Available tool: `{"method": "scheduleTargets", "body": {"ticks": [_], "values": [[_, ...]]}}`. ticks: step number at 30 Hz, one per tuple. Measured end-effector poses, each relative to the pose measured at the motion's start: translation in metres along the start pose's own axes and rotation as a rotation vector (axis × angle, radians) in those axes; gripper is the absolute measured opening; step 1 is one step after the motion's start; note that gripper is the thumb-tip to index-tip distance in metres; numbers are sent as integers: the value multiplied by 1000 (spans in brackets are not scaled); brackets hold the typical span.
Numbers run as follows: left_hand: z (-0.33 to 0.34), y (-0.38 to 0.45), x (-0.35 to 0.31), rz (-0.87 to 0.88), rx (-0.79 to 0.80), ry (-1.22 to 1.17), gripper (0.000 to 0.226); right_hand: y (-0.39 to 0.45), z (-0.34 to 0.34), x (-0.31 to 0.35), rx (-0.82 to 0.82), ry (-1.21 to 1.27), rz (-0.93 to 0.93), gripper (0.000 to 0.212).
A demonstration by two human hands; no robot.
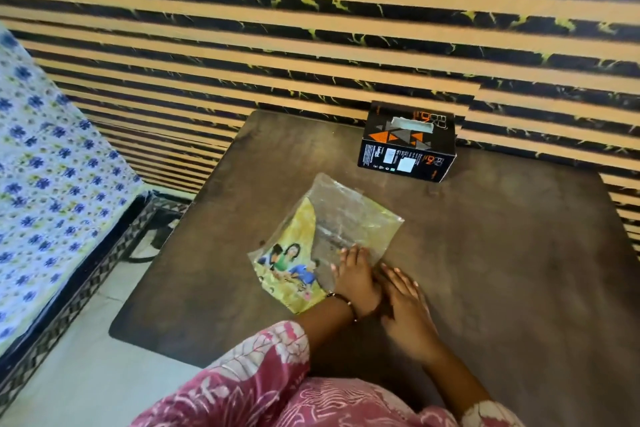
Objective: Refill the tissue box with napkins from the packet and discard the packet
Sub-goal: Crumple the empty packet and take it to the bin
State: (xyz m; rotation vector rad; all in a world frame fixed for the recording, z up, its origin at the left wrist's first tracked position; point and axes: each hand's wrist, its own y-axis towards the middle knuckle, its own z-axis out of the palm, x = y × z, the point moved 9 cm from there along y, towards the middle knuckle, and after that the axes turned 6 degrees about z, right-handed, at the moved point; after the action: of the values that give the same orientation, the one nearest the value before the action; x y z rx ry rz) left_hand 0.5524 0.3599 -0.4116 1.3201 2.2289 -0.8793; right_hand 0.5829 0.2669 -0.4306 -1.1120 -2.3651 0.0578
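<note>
A black tissue box (pixel 408 149) with orange triangles stands at the far side of the dark table (pixel 502 253), something pale showing in its top slot. The napkin packet (pixel 322 229), clear plastic with a yellow printed picture, lies flat in the middle of the table. My left hand (pixel 353 276), a thin bracelet on its wrist, rests palm down on the packet's near right corner with its fingers spread. My right hand (pixel 407 303) lies flat on the table just right of the left hand, touching it, and holds nothing.
A wall of tan and black horizontal stripes (pixel 311 28) rises right behind the table. To the left stands a bed with a blue-flowered white cover (pixel 45 184) on a dark frame, with pale floor (pixel 86 357) between it and the table.
</note>
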Motion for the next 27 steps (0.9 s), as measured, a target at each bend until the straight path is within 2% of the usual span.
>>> {"method": "scheduleTargets", "body": {"ticks": [2,4,7,9,11,13,15,18,22,23,27], "values": [[-9,1,-15,76,-29,-124,71,3,-7,-6,0,102,96,72],[-24,-8,-17,213,-42,-133,60,0,-13,-11,-12,178,183,72],[-54,-20,12,337,-203,136,57,-9,-23,-12,-73,283,251,67],[-71,-24,44,202,-263,362,60,-13,-24,-3,-75,288,215,58],[-78,-25,82,-45,-208,413,64,-15,-20,14,-45,277,138,45],[-74,-28,100,-157,-169,362,67,-17,-14,30,5,254,85,36],[-62,-29,101,-128,-144,304,71,-16,-5,37,58,221,68,37],[-44,-31,88,-19,-106,230,93,-10,5,39,104,159,39,45],[-14,-35,58,176,64,190,104,-7,12,48,156,136,-20,58],[-7,-35,53,217,93,217,101,-7,14,50,167,153,-21,59],[-9,-31,44,260,79,287,56,-10,22,50,223,198,21,54]]}}
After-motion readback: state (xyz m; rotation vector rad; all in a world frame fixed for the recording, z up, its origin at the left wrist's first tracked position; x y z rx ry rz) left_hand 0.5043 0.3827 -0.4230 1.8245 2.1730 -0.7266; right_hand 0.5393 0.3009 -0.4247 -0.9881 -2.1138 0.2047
